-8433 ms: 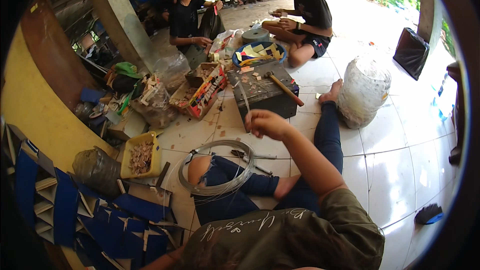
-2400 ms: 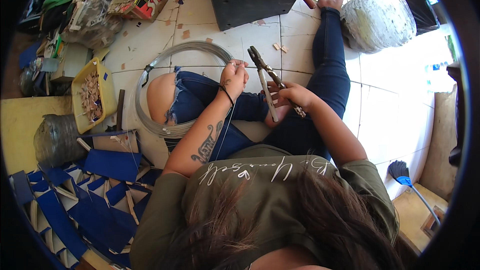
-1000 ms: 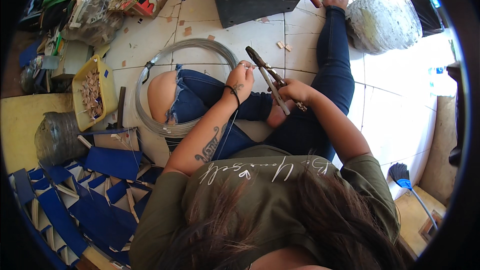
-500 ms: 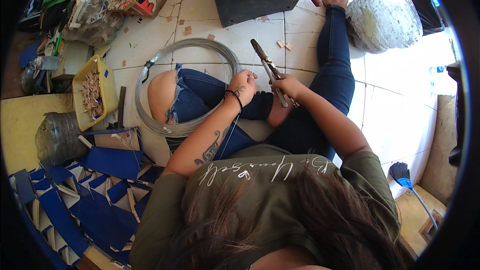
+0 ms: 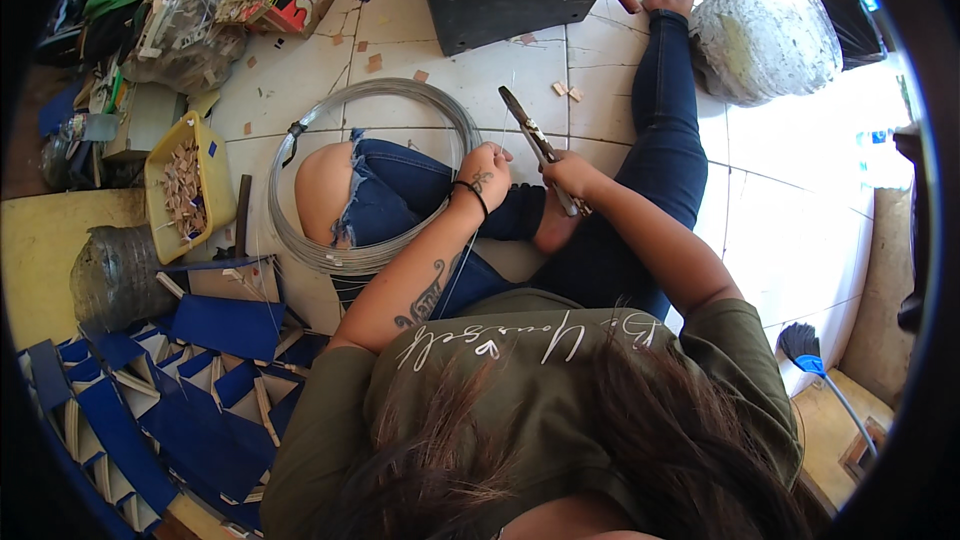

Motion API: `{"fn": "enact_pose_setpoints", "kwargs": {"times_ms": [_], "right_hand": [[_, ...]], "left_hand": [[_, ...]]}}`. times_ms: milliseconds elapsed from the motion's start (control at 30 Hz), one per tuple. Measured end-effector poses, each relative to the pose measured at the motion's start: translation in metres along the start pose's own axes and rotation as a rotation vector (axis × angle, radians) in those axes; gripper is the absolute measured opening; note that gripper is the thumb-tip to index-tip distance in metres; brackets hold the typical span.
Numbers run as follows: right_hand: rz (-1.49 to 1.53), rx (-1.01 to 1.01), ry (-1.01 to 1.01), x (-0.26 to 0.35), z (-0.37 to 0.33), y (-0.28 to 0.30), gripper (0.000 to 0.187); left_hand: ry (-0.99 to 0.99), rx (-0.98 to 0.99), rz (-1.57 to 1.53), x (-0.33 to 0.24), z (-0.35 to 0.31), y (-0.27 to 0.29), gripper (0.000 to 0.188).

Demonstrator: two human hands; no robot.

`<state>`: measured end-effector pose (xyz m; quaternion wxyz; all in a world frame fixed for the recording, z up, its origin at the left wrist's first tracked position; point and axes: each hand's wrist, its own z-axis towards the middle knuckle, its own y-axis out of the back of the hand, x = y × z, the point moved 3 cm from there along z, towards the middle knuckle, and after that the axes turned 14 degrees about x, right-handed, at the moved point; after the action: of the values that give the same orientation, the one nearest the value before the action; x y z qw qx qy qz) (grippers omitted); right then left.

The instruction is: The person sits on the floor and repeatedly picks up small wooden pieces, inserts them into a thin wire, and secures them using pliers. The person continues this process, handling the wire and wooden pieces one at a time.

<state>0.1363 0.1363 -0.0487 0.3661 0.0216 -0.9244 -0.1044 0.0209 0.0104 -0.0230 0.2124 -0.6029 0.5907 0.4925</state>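
Note:
A large coil of thin grey wire [image 5: 345, 258] rings my bent left knee, with a dark tie on its far-left side. At the coil's right edge my left hand [image 5: 486, 166] is closed, fingertips pinched on a thin strand of wire that is barely visible. My right hand [image 5: 570, 176] is wrapped round the handles of a pair of pliers [image 5: 528, 120]. Their dark jaws point up and left, a short way from my left fingertips. Whether the jaws touch the strand is too fine to tell.
A black box [image 5: 510, 5] stands ahead, a wooden handle across it. At left sit a yellow basket [image 5: 222, 195] of small wood pieces and many blue-covered pieces [image 5: 205, 440]. A white wrapped bundle [image 5: 768, 37] lies far right; a broom [image 5: 810, 360] is near right.
The handles of the pliers are squeezed closer together in my right hand, and the tool has shifted slightly. My left hand has hardly moved.

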Motion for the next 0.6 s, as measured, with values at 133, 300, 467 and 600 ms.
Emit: {"fn": "enact_pose_setpoints", "kwargs": {"times_ms": [133, 300, 467, 600], "right_hand": [[-0.067, -0.024, -0.038, -0.004, -0.001, 0.001, 0.023], [-0.142, -0.031, -0.086, -0.001, 0.001, 0.004, 0.025], [0.027, 0.086, -0.071, 0.006, -0.011, 0.012, 0.029], [0.511, 0.376, 0.116, 0.017, -0.037, 0.011, 0.058]], "left_hand": [[0.042, -0.013, -0.025, -0.001, 0.001, -0.001, 0.020], [0.074, 0.020, -0.119, -0.001, 0.001, 0.000, 0.020], [0.013, 0.031, -0.189, -0.007, -0.003, 0.003, 0.019], [-0.022, 0.024, -0.309, -0.015, -0.007, 0.006, 0.019]]}}
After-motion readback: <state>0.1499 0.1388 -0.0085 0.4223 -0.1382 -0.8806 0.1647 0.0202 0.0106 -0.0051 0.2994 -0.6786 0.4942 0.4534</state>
